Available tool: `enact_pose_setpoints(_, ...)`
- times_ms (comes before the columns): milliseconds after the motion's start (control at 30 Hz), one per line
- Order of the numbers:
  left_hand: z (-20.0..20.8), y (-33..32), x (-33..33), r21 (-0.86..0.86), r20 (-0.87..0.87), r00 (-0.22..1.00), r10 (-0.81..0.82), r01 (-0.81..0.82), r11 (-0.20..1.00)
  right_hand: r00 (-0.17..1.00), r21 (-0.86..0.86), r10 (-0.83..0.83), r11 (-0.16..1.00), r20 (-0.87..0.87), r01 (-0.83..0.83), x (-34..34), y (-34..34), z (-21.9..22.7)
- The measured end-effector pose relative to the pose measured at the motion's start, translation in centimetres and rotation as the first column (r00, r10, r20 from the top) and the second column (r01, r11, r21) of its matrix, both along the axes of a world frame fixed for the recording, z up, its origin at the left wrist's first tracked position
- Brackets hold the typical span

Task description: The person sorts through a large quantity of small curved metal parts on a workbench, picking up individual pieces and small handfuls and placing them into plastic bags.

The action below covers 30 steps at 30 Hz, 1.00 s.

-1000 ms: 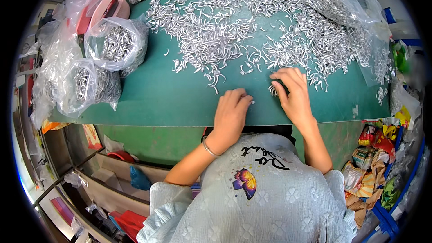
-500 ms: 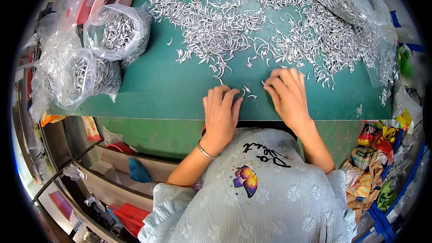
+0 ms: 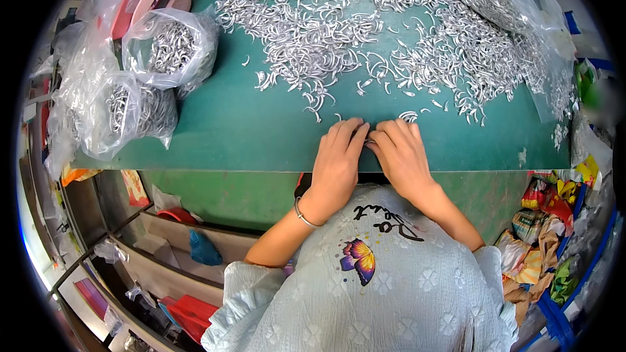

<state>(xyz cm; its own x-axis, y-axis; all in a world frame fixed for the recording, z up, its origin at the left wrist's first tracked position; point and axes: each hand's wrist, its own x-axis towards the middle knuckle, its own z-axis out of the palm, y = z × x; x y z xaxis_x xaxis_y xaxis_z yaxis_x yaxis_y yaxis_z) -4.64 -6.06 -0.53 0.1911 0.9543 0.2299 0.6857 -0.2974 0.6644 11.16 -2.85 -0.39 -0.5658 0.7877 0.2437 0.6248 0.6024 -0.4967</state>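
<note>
Near the front edge of the green table, my hands meet with thumbs and fingertips close together. My left hand, with a bangle at its wrist, is closed in a pinch. Facing it, my right hand is also closed, fingers bent. A small curved silvery metal piece shows partly between them; the fingers hide most of it. Just beyond my right fingertips lie a few more curved metal pieces. A large spread of the same pieces covers the far part of the table.
Clear plastic bags filled with metal pieces stand at the left, one open bag behind another. A further bag lies at the far right. A pink basket is at the back left. Drawers sit below, left.
My right hand has moved left and toward me, and my left hand slightly right, so they now meet. The loose pieces between them are now hidden or moved.
</note>
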Motion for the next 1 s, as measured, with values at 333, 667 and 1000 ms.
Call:
enact_pose_setpoints(333, -1.6, -1.0, 4.1, -0.090, 0.365, 0.931, 0.002, 0.033, 0.995, 0.991, -0.067, -0.131, 0.989, -0.034, 0.129, 3.5, -1.6, -0.1)
enact_pose_setpoints(667, 0.1, 0.0, 3.5, -0.073, 0.313, 0.949, 0.043, -0.021, 0.997, 0.980, 0.024, -0.184, 0.982, -0.073, 0.186, 5.1, -1.5, -0.9)
enact_pose_setpoints(1000, 0.0, 3.7, 5.1, -0.058, -0.005, 0.997, -0.072, 0.072, 0.996, 0.813, 0.256, -0.580, 0.779, -0.054, 0.573, 9.8, -0.4, 0.4)
